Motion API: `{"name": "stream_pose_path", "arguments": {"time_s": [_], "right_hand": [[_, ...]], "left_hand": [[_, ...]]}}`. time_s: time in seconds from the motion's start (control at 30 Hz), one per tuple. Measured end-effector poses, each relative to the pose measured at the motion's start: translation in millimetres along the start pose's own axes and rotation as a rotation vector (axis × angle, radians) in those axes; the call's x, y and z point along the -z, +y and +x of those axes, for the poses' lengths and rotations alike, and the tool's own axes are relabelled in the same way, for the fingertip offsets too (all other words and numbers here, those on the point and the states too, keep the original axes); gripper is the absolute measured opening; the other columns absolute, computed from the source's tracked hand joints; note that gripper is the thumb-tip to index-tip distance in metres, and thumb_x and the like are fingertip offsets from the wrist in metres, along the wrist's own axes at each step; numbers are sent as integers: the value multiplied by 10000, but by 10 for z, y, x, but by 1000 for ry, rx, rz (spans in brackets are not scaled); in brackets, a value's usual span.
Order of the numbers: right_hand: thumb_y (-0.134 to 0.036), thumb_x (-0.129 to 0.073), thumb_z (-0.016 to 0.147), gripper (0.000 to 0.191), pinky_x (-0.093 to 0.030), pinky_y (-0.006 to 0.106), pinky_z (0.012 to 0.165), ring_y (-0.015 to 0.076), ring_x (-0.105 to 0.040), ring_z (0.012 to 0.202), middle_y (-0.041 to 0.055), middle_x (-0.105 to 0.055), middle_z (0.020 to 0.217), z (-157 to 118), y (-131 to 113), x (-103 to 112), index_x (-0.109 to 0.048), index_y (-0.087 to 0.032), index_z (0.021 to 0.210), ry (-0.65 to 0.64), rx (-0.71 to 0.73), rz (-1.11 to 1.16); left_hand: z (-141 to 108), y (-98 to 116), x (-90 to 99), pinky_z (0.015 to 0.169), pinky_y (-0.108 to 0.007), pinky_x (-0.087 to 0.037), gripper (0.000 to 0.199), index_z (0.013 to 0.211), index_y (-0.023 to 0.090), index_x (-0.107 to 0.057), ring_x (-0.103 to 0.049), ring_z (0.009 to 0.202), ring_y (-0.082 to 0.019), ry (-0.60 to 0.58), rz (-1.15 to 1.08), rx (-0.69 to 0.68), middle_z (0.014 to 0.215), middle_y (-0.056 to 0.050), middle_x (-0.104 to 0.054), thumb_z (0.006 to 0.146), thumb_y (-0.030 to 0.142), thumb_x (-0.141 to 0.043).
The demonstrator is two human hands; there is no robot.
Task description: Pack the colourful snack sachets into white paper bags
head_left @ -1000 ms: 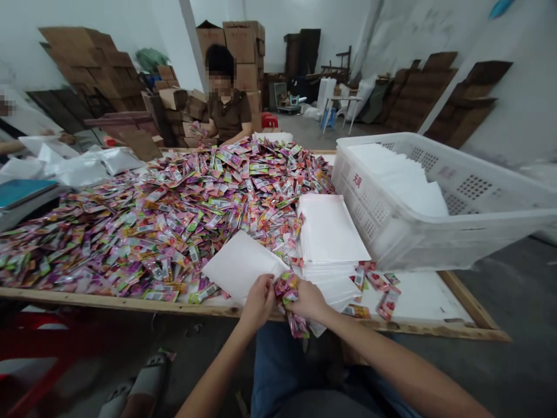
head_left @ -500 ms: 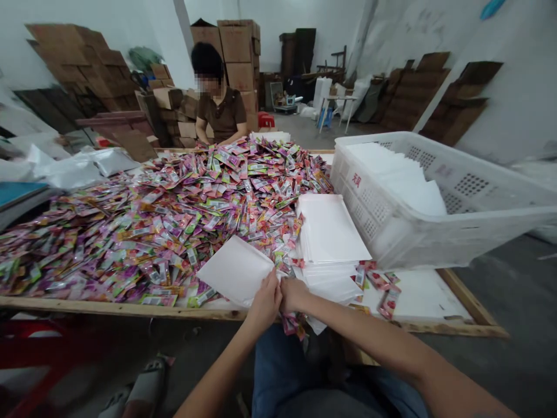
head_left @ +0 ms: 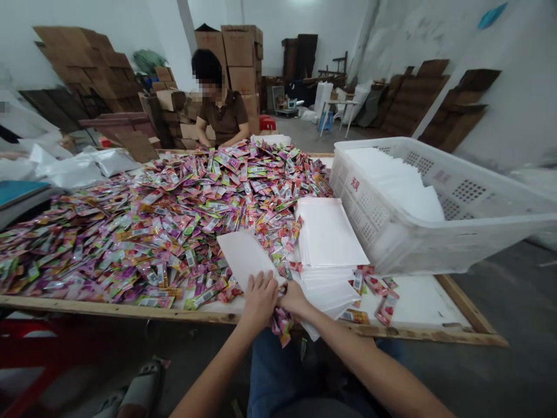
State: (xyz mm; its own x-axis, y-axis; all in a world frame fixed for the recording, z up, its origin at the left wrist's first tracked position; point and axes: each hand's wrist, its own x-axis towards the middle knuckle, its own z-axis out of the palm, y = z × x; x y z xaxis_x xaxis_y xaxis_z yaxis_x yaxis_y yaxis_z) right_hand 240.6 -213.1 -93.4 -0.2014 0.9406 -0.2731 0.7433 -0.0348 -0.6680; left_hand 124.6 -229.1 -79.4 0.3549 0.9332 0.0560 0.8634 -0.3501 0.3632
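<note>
A white envelope-like paper bag (head_left: 246, 251) lies tilted over the near edge of a heap of small colourful sachets (head_left: 174, 226). My left hand (head_left: 260, 299) is closed on the bag's near end, fingers over its top face. Beside it, touching or nearly so, my right hand (head_left: 294, 298) is closed around a few sachets (head_left: 282, 326) that stick out below the hands at the table edge. The bag's mouth is hidden behind my fingers. Just right of my hands stands a stack of white paper bags (head_left: 328, 235), with more fanned out beneath.
A white plastic crate (head_left: 435, 244) holding white bags (head_left: 391, 177) stands at the right. Loose sachets (head_left: 385, 307) lie near it. The table has a raised wooden rim (head_left: 174, 312). Across the heap a co-worker (head_left: 221, 113) sits; silvery bags (head_left: 82, 168) lie at the left.
The white bag has turned and tipped, showing a narrower face. My left hand's fingers have moved onto its top, and the sachets under my hands have shifted slightly left.
</note>
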Motion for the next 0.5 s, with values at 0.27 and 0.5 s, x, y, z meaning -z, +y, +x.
{"name": "stream_pose_path", "arguments": {"time_s": [0.27,0.5], "right_hand": [[-137,-611,543,214,-436,251,622,199,-601,726,50,-683,781,-44,-66,-184,-649,-137,754,-78,115,103],[-177,-663,516,392,-434,224,604,157,-576,729,-3,-660,803,39,-71,-92,-627,-161,905,-29,-79,376]], "left_hand": [[-96,-115,55,1042,-596,-177,235,979,197,-569,-267,1306,-305,-17,-17,-37,1313,-61,-483,859,144,-373],[-518,-188,-261,965,-528,-341,533,1218,91,-414,-396,1216,-332,500,-405,476,1268,-229,-457,783,381,-516]]}}
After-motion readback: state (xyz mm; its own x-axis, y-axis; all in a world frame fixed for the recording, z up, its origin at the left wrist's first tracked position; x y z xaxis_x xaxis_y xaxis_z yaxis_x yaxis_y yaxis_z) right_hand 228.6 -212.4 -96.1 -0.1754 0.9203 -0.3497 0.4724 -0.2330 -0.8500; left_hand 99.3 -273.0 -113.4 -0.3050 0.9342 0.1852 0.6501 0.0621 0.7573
